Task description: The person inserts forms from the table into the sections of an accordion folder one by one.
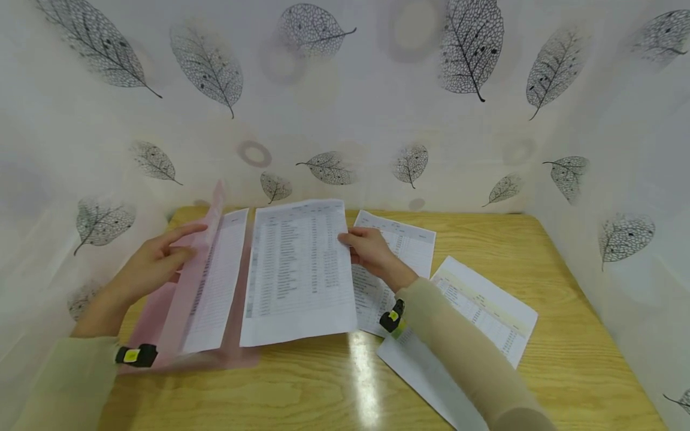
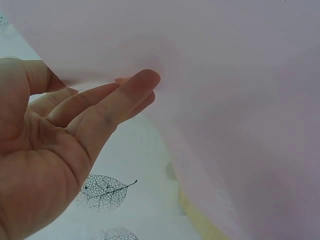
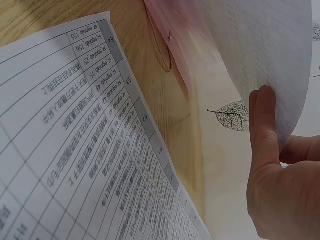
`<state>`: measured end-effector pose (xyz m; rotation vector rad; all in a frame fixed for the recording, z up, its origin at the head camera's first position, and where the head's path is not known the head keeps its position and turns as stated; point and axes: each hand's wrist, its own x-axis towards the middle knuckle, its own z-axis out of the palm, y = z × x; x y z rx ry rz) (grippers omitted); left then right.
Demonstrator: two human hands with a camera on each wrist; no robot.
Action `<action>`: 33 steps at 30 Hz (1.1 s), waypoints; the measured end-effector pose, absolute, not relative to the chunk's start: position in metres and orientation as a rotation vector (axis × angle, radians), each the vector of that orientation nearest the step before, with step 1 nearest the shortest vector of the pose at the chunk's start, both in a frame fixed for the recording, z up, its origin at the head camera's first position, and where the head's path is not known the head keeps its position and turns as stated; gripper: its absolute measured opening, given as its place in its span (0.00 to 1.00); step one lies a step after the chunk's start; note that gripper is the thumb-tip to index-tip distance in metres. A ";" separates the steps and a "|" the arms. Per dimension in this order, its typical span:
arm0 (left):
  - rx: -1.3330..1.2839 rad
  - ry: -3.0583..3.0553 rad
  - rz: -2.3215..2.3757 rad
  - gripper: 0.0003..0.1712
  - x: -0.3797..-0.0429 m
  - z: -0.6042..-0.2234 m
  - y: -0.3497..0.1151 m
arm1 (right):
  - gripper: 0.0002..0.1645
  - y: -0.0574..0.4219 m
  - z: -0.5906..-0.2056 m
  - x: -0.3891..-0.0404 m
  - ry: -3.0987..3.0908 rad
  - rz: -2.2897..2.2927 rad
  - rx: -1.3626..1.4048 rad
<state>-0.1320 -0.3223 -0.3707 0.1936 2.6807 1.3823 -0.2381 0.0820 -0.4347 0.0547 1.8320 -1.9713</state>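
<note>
1. Nearest, loose papers (image 1: 480,305) lie on the desk (image 1: 269,395), partly beneath the right sleeve (image 1: 458,353); that arm is best lifted clear.
2. The left hand (image 1: 156,263) pinches the pink folder (image 1: 153,320) by its raised cover; a wide opening should prevent snags.
3. Farther along, the right hand (image 1: 372,248) grips a printed sheet (image 1: 299,269) by its right edge, above the folder; slow, level handling should avoid creases.

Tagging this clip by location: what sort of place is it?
Probably an indoor paperwork spot, though whether home or office I can't tell: a table, printed sheets and a pink folder.
</note>
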 end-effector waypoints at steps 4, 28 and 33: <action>0.207 2.688 1.381 0.31 -0.131 -0.369 -0.321 | 0.22 0.075 -0.434 -0.238 1.837 -1.978 0.064; 0.159 2.713 1.329 0.31 -0.130 -0.368 -0.320 | 0.19 0.056 -0.427 -0.241 1.844 -1.974 0.068; 0.156 2.728 1.329 0.31 -0.129 -0.367 -0.319 | 0.19 0.047 -0.426 -0.236 1.845 -1.970 0.047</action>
